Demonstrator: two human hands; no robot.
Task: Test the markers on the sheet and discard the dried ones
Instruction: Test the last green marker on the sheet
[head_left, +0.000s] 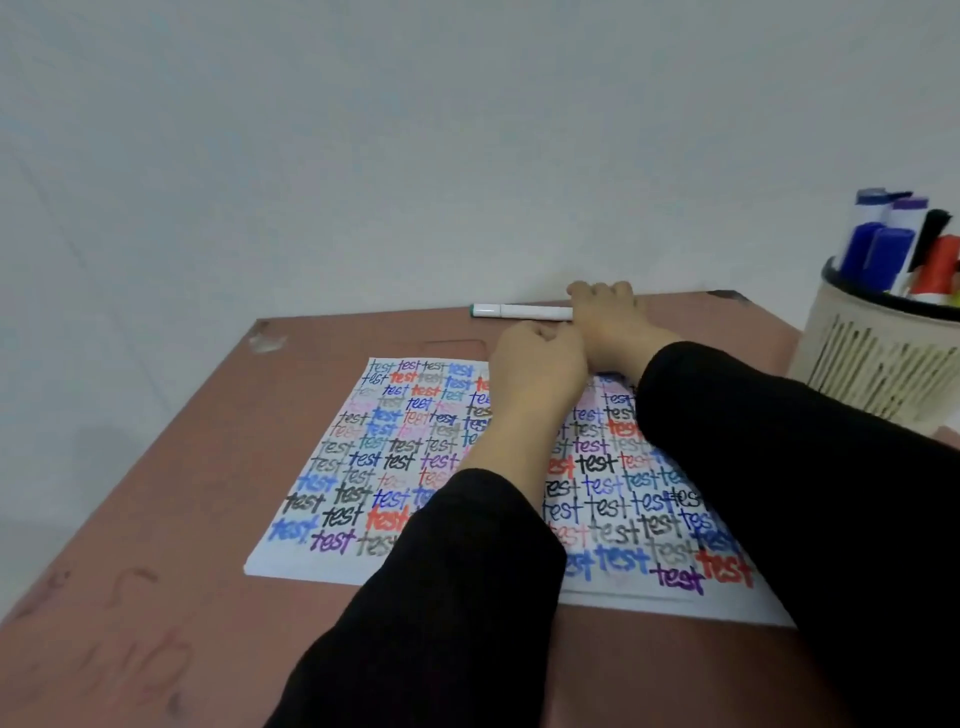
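A white marker (522, 311) with a green end cap lies along the far edge of the table. My right hand (610, 319) reaches over the sheet and grips the marker's right end, which it hides. Just in front of the marker's middle, my left hand (537, 366) is curled into a loose fist above the sheet's far edge, and I see nothing in it. The white sheet (363, 467) is covered with rows of the word "test" in black, blue, red, purple and grey ink. Both forearms in black sleeves cross over it.
A cream slatted basket (878, 364) with a black rim stands at the right edge and holds several markers (883, 244) with blue, purple, black and red caps. The brown table (156, 597) meets a white wall right behind the marker.
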